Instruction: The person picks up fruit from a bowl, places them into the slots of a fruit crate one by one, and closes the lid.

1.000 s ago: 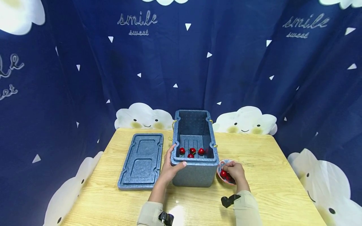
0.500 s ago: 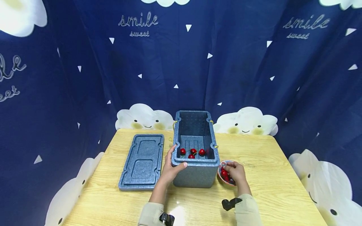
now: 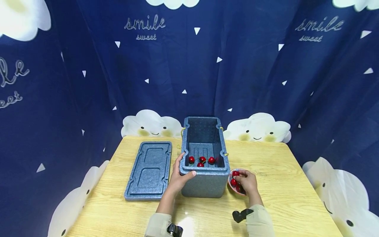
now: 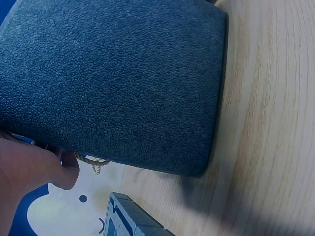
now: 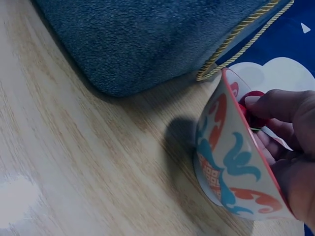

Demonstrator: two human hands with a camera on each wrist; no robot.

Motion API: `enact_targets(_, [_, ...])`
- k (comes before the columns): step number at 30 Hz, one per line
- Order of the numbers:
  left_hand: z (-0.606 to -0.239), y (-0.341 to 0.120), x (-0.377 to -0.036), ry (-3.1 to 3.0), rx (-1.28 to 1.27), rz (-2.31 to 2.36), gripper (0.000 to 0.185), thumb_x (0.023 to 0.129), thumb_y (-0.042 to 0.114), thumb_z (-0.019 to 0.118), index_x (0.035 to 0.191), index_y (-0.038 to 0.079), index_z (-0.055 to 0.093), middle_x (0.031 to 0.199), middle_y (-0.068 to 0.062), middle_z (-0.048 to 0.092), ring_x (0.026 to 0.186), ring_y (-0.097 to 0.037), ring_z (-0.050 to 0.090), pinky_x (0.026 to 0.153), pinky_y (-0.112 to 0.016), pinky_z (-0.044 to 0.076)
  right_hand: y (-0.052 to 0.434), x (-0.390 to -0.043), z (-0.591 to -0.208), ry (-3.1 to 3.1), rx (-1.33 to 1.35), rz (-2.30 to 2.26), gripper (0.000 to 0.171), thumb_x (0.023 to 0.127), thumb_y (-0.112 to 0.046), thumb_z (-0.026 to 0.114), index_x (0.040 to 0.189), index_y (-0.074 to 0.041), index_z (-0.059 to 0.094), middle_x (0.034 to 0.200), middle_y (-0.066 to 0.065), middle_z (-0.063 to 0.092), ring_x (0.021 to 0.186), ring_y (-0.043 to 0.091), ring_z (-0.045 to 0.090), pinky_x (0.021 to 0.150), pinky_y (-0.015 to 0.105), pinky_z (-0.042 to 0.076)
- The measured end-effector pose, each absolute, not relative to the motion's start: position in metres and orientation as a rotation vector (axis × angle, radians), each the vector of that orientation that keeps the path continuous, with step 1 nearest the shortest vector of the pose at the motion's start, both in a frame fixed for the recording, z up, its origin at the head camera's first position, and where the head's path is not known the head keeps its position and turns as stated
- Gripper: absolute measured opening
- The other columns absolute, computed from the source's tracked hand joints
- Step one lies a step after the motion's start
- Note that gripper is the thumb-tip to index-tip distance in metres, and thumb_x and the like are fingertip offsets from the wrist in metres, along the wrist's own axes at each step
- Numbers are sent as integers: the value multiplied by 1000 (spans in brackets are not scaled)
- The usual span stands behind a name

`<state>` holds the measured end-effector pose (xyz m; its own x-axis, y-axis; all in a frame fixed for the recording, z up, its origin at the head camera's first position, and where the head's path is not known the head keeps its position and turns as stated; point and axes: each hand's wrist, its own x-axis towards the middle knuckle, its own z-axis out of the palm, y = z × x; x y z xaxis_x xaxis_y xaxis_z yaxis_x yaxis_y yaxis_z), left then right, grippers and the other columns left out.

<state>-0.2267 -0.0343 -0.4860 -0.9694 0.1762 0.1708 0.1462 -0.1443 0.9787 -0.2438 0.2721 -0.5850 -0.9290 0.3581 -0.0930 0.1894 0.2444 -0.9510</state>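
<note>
Right wrist view: a red cherry (image 5: 261, 122) is just inside a patterned bowl (image 5: 221, 147), pinched between the thumb and fingers of a person's right hand (image 3: 249, 182) — closed just enough to span the fruit. More cherries (image 3: 233, 182) lie near it in the bowl. The smooth, round skin looks apt to slip, so an even pinch around the fruit's middle, lifted straight up past the rim before any sideways travel, would serve best. Beside the bowl stands an open blue-gray box (image 3: 204, 184), with four cherries (image 3: 211, 160) on its floor toward the near wall. The left hand (image 3: 178, 179) grips the box's near left corner, thumb over the front rim — a hold that should steady it. Farther left, a recessed panel (image 3: 148, 179), apparently the lid, lies flat on the wooden counter (image 3: 296, 197) before a navy curtain (image 3: 251, 82).
</note>
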Motion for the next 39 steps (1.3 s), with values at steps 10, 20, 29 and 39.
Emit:
enact_targets(10, [-485,-33,-224,2081,384,2305,83,74,4,73,144,11,29,139,-21,22,123,-40,31,94,-38,33,273,-238,-576,-2400,-556,1686,39,78,-3,69,111,12,55,92,18,59,75,15,55,60,25,48])
enact_targets(20, [-484,-31,-223,2139,394,2265,82,75,6,73,144,13,30,141,-20,22,127,-34,26,102,-50,21,281,-219,-549,-2373,-575,1585,40,81,-9,70,113,10,55,97,18,58,79,13,52,62,17,44])
enact_targets(29, [-484,-35,-224,2159,378,2254,82,75,7,73,144,15,30,142,-19,22,129,-34,23,103,-53,18,281,-217,-531,-2284,-569,1644,40,82,-8,69,116,6,55,104,18,56,82,9,51,66,15,43])
enact_targets(39, [-483,-38,-224,2179,381,2249,81,75,8,73,144,14,31,141,-20,23,129,-34,24,103,-53,17,282,-205,-510,-2188,-511,1733,49,82,-14,71,124,4,52,101,11,54,85,8,49,66,16,44])
